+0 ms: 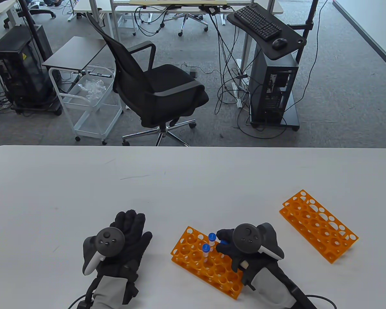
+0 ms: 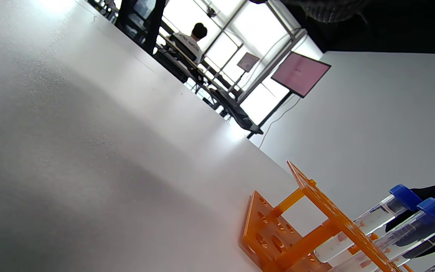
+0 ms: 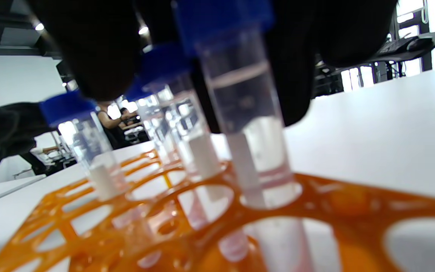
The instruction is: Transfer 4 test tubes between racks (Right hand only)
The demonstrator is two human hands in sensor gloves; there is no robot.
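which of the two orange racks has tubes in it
The near rack, right under the right hand, holds the blue-capped tubes. The far rack, off to the right, shows only empty holes.

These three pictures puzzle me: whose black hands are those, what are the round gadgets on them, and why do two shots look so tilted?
No robot here: a person wears black sensor gloves with a tracker strapped to each hand. One camera looks down at the white table; the two tilted shots come from wrist cameras. The left hand rests flat. The right hand grips a blue-capped test tube standing in the near orange rack, beside other tubes. The far orange rack holds no tubes.
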